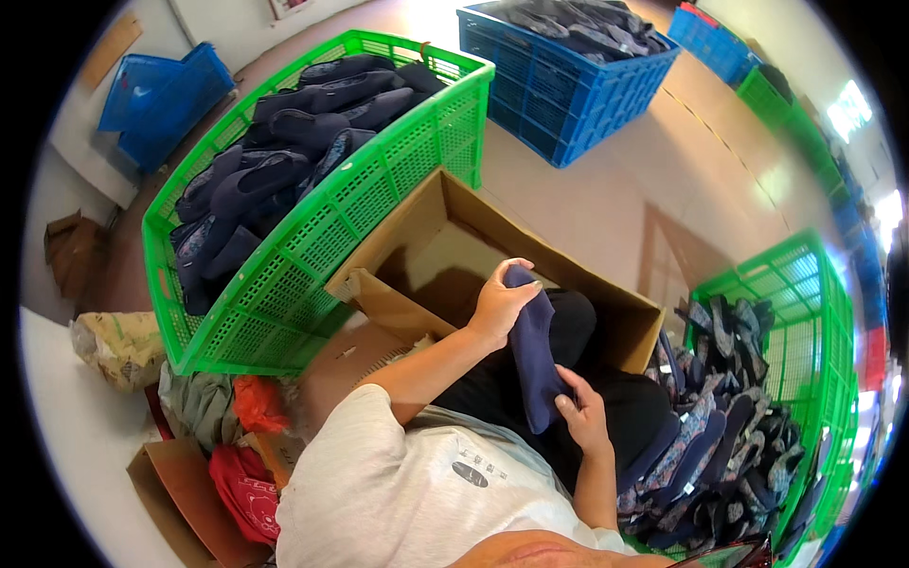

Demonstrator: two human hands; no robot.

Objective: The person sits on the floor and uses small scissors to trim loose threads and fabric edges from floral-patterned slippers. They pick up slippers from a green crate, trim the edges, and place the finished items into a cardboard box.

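The person in the pale T-shirt (379, 483) has both hands on one dark blue slipper (536, 355), held upright and slightly tilted near the middle of the frame, over the dark-clothed lap. The left hand (505, 305) grips its upper end, thumb lying over the fabric; the right hand (582, 409) holds the lower part by its right edge, between thumb and fingers.

Just beyond the knees, at the centre of the frame, an open cardboard box (615, 322) sits with its brown walls around a shadowed inside. A green basket (379, 199) fills the upper left, piled with navy slippers (294, 128) (some show a flowery lining). At the top, right of centre, a blue crate (540, 104) stands on the floor (720, 180), heaped with more dark footwear (587, 21).

At lower right, by the person's right side, another green basket (828, 312) holds patterned and dark slippers (720, 435) packed close together. Down at lower left I see a red bag (244, 497) beside an open carton (185, 502), with an orange bag (258, 402) just above.
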